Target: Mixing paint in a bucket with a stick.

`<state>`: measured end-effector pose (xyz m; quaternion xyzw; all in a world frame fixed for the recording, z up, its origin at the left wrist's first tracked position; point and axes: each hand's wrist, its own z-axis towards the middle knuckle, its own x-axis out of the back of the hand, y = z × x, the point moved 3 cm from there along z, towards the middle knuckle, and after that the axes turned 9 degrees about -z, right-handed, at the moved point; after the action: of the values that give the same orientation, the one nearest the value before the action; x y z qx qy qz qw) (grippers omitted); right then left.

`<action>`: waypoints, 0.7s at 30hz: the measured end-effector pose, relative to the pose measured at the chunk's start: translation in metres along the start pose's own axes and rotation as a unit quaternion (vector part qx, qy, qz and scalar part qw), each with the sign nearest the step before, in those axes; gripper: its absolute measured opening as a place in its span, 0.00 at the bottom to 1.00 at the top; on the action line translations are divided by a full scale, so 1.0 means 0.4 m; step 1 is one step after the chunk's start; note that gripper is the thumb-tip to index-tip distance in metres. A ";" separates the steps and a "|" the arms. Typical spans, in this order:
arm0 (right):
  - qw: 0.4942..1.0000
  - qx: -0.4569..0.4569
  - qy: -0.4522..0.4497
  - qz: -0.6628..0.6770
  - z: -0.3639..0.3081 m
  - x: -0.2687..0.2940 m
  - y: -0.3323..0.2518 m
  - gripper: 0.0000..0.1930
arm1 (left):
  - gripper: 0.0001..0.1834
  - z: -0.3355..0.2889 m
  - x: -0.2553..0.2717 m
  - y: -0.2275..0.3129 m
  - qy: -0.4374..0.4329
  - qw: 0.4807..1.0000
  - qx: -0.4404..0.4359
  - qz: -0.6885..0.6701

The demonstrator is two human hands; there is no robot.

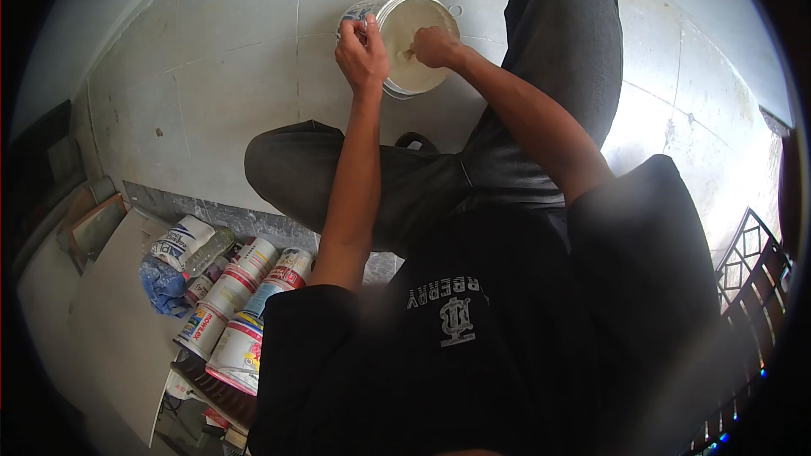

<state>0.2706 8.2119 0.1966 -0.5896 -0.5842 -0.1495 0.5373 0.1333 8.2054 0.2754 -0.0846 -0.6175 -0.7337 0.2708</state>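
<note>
A white bucket (pixel 389 10) with printing on its side stands on the floor in front of me, tilted toward the right in this view. Pale cream liquid (pixel 418 19) fills the part of its inside that shows. My left hand (pixel 363 54) grips the bucket's left side near the rim, fingers curled. Over the bucket's mouth, my right hand (pixel 437 46) is closed in a fist. From its left side pokes a short, pale brown end (pixel 408 54) that reaches the liquid; the rest of that thing is hidden by the hand.
My bent legs in dark trousers (pixel 566 59) flank the bucket. Grey-white floor tiles (pixel 228 93) surround it. At lower left are several paint cans (pixel 232 291), a blue plastic bag (pixel 162 281) and a leaning pale board (pixel 110 312). A dark metal grille (pixel 752 287) stands at right.
</note>
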 end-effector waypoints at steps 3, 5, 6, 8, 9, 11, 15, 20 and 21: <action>0.986 -0.105 0.101 0.086 -0.008 0.028 -0.008 0.15 | 0.19 0.008 0.012 -0.001 0.008 1.000 0.003 0.010; 0.997 -0.055 0.048 0.004 0.014 0.000 0.042 0.15 | 0.18 0.011 -0.011 0.014 0.006 1.000 -0.002 0.001; 0.997 0.002 -0.011 -0.074 0.015 -0.013 0.048 0.15 | 0.18 0.008 -0.018 0.016 0.007 1.000 -0.002 -0.002; 0.996 -0.077 0.034 -0.004 0.014 -0.004 0.046 0.13 | 0.18 0.004 -0.021 0.012 0.000 1.000 0.003 -0.001; 0.984 -0.146 0.078 0.062 0.010 0.022 0.034 0.12 | 0.18 0.008 -0.011 0.011 0.004 1.000 0.009 0.002; 0.992 -0.113 0.047 0.040 -0.018 0.061 0.001 0.12 | 0.19 0.008 0.006 0.015 0.013 1.000 0.012 0.006; 0.998 -0.060 0.019 0.015 -0.064 0.128 -0.042 0.12 | 0.19 0.021 0.021 -0.008 0.027 0.999 0.022 0.002; 0.990 -0.028 0.134 0.017 -0.093 0.173 -0.043 0.12 | 0.20 0.036 0.027 -0.018 0.044 0.999 0.024 0.010; 0.989 -0.030 0.143 0.016 -0.096 0.179 -0.045 0.12 | 0.20 0.037 0.031 -0.021 0.043 0.999 0.027 0.013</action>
<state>0.2922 8.2141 0.2770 -0.5869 -0.4874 -0.2409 0.5999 0.1156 8.2165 0.2770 -0.0535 -0.6234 -0.7163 0.3089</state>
